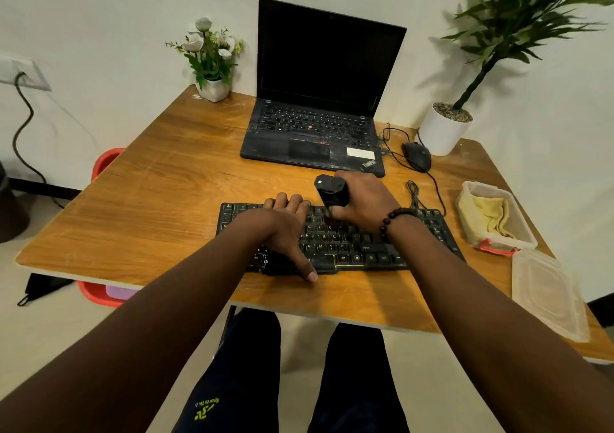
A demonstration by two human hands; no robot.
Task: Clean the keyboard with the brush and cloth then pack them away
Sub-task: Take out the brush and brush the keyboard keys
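Note:
A black keyboard (352,245) lies on the wooden table (159,200) near its front edge. My left hand (289,230) rests flat on the keyboard's left half, fingers spread, thumb over the front edge. My right hand (362,200) grips a black brush (330,191) upright, its bristles down on the keys near the keyboard's middle. A yellow cloth (488,215) lies crumpled inside an open clear plastic box (518,233) to the right of the keyboard.
The box's clear lid (548,296) lies at the table's right front corner. Behind the keyboard stand an open black laptop (315,133), a wired mouse (417,155), a white plant pot (443,130) and a small flower pot (212,88). A red stool (103,163) sits left of the table.

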